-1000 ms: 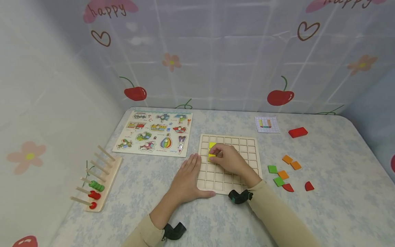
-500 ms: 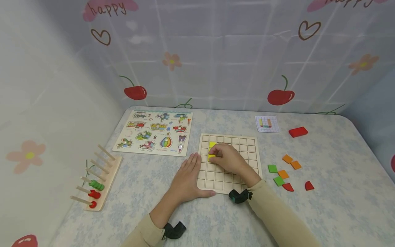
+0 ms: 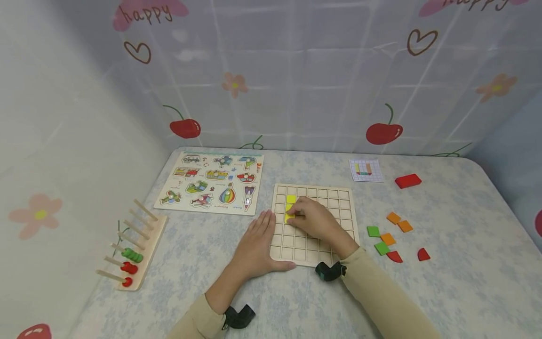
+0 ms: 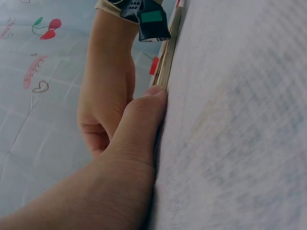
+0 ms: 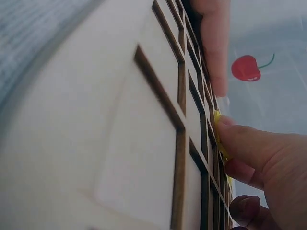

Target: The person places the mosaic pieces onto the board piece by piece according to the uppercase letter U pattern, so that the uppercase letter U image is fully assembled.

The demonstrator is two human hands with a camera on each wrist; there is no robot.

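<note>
A wooden grid board (image 3: 277, 240) lies on the table in front of the person. Yellow square tiles (image 3: 291, 199) form a short column in its cells, left of the middle. Thumb and fingertips of the right hand (image 3: 315, 219) pinch a yellow tile (image 3: 289, 218) at the near end of that column; the hand partly covers it. In the right wrist view the thumb presses on the yellow tile (image 5: 217, 120) at the grid. The left hand (image 3: 252, 249) lies flat at the board's left side, fingers straight, its thumb along the near edge.
Right of the board lie green tiles (image 3: 373, 231), orange tiles (image 3: 405, 226) and red quarter-round pieces (image 3: 424, 254). Behind them are a pattern card (image 3: 366, 170) and a red block (image 3: 408, 181). A picture puzzle (image 3: 211, 183) and a peg stand with beads (image 3: 144, 254) occupy the left.
The right hand's fingertips have shifted slightly towards the person and right, and more of the yellow column shows. The left hand has stayed in place.
</note>
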